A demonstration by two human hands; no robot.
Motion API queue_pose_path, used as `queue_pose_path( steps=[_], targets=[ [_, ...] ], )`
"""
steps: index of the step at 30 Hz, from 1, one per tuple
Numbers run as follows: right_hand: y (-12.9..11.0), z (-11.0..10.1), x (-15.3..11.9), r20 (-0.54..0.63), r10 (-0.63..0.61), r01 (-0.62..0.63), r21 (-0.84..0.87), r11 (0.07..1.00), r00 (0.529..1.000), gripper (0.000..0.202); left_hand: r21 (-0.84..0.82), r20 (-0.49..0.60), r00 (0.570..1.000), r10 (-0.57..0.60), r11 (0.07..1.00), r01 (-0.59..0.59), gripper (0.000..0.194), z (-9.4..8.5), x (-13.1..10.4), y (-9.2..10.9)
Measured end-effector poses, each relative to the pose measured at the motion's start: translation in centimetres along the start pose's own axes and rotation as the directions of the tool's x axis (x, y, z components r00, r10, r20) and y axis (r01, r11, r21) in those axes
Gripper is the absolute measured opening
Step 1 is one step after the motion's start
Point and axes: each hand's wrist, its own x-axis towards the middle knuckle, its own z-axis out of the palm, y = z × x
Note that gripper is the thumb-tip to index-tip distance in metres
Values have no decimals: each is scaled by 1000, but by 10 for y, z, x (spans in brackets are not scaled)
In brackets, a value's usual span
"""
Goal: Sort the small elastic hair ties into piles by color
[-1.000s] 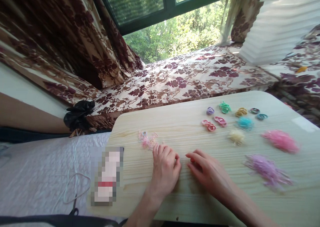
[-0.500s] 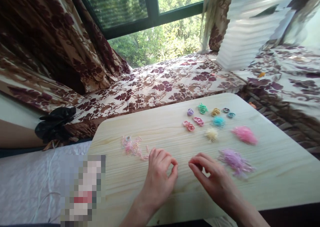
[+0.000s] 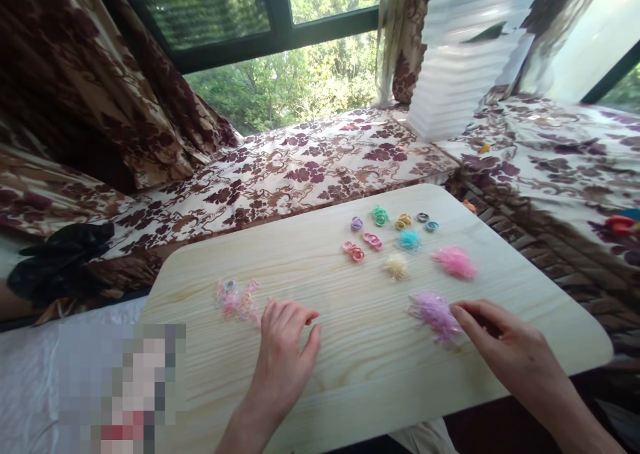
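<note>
My left hand (image 3: 289, 339) hovers over the left half of the table, its thumb and index finger apart with nothing visible between them. Just beyond it lies a loose mixed pile of small pink, yellow and blue elastic bands (image 3: 239, 301). My right hand (image 3: 503, 337) is at the right edge of a purple pile of thin elastic bands (image 3: 434, 315). Its thumb and index fingertips are pressed together; whatever is in them is too small to make out. Behind that pile are pink bands (image 3: 456, 262), cream bands (image 3: 396, 267) and turquoise bands (image 3: 409, 241).
Thicker hair ties in red (image 3: 353, 251), pink (image 3: 373, 241), purple (image 3: 356, 223), green (image 3: 380, 215), yellow (image 3: 403, 221) and blue (image 3: 431, 226) sit toward the back of the wooden table (image 3: 300, 261). A flower-patterned ledge (image 3: 305, 167) runs behind it. A blurred-out patch covers the lower left.
My right hand has moved right to the purple pile. My left hand's pinch has opened. The view has turned slightly right.
</note>
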Motion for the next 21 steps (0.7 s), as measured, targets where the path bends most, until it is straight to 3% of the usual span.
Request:
queue_pose_path(
  steps=[6, 9, 12, 15, 18, 21],
  targets=[
    [8, -4, 1, -66, -32, 27, -87, 996, 997, 33, 51, -51, 999, -7, 999, 10, 11, -9, -3, -17],
    [-2, 1, -2, -57, -85, 80, -91, 993, 995, 33, 80, -111, 993, -32, 996, 41, 12, -17, -5, -29],
    [-25, 25, -6, 4, -208, 208, 3, 978, 978, 30, 137, -153, 984, -87, 985, 109, 13, -28, -9, -39],
    [-50, 63, -9, 66, -355, 341, 163, 926, 933, 27, 185, -188, 971, -145, 966, 180, 14, -40, -16, -49],
    [-72, 98, -10, 150, -456, 403, 285, 870, 877, 23, 213, -216, 954, -207, 944, 253, 14, -50, -25, -60],
    [-86, 119, -9, 175, -510, 436, 335, 835, 842, 22, 226, -235, 941, -243, 928, 296, 14, -55, -33, -65]
  ],
)
